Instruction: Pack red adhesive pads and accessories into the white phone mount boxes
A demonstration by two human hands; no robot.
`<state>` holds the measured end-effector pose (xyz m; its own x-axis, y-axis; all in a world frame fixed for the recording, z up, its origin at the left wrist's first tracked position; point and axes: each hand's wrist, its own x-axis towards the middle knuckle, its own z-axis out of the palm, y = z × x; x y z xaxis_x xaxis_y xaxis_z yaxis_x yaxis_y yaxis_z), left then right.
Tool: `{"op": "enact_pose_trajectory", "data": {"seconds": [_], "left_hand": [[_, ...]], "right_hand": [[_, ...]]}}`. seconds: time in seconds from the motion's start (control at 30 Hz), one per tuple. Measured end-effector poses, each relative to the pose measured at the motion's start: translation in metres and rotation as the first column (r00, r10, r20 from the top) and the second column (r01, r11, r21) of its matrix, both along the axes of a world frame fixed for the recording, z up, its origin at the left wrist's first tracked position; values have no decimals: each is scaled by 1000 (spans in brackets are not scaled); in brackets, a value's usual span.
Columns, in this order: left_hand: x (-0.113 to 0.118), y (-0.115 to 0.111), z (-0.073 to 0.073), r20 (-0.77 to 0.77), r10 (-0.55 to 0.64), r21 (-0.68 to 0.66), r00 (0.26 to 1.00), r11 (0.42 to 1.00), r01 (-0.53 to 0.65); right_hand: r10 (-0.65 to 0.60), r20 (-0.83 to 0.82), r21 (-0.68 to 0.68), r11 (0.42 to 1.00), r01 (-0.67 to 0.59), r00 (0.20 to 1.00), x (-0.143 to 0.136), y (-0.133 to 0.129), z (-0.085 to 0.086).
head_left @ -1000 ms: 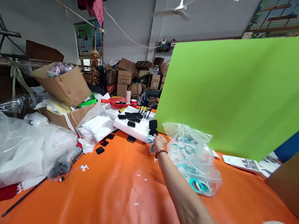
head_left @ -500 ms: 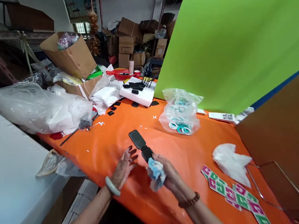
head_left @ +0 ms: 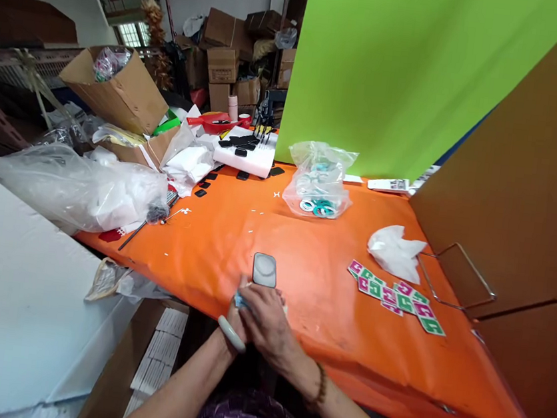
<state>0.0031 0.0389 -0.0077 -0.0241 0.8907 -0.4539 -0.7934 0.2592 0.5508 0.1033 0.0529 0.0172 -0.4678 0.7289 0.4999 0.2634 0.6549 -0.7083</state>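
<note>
Both my hands are together at the front edge of the orange table. Between them is a dark folding pad (head_left: 265,269), hinged in the earlier view; one rounded rectangular panel, with a round grey face, sticks out beyond the fingers. My left hand (head_left: 238,318), with a pale bangle at its wrist, is mostly underneath and closed round the pad's lower part. Over it lies my right hand (head_left: 268,318), its fingers curled down on the pad. A scrap of blue-and-white cloth (head_left: 240,300) shows beside the right fingertips. The hinge and lower panel are hidden.
On the orange table (head_left: 312,266) are a clear bag of teal and white rings (head_left: 319,183), pink-and-green cards (head_left: 394,296), a crumpled white sheet (head_left: 394,249) and a wire frame (head_left: 466,284). Small black pieces (head_left: 238,143) lie at the back; a big plastic bag (head_left: 79,190) is at left.
My left hand has gone from open beside the pad to holding it. My right hand has come over it with the cloth. The pad has moved closer and turned; the camera view has shifted.
</note>
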Motion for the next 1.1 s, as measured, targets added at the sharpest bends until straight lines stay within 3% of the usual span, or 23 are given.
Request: {"op": "enact_pose_trajectory", "data": {"seconds": [0.07,0.17,0.23,0.3,0.37,0.4,0.47,0.53,0.6,0.67,0.73,0.8,0.87,0.97,1.1], "left_hand": [[13,-11,-3,0,26,-37,1000,999,-26],[24,-27,1,-14,30,-85,999,996,-31],[24,-35,7,-10,-44,-129,999,991,42],[19,-40,13,18,-136,-175,991,975,137],[13,-41,18,62,-189,-200,980,960,197],[10,-40,20,89,-211,-209,973,952,226],[7,-38,21,155,-272,-218,950,928,302],[7,-36,20,208,-332,-212,920,903,374],[10,-36,17,231,-349,-226,908,888,400],[13,-35,13,235,-328,-276,915,880,387],[16,-33,9,250,-278,-316,928,882,349],[15,-29,8,281,-157,-331,947,910,249],[11,-24,9,291,-19,-357,956,926,127],[1,-18,14,240,51,-388,969,921,48],[-8,-20,20,243,-45,-346,969,929,130]], "right_hand": [[-9,131,116,993,-7,991,-8,-2,-9],[-196,176,60,980,188,965,1,28,-18],[-295,150,-122,942,314,944,19,56,-19],[-365,79,-462,811,359,928,40,76,-16],[-287,-8,-744,642,186,958,58,80,-10],[-199,-56,-823,564,67,978,64,75,-7],[-11,-140,-886,448,-121,990,69,59,0],[50,-192,-898,394,-196,980,69,42,3],[-24,-206,-892,415,-178,978,66,28,4],[-97,-177,-857,505,-105,979,63,20,2],[-118,-120,-741,671,-10,986,60,13,-1],[-91,-43,-512,857,56,995,56,1,-6],[-47,79,-244,968,65,996,50,-16,-12],[-10,266,1,1000,10,964,43,-43,-21],[-10,317,74,997,-14,948,47,-55,-28]]}}
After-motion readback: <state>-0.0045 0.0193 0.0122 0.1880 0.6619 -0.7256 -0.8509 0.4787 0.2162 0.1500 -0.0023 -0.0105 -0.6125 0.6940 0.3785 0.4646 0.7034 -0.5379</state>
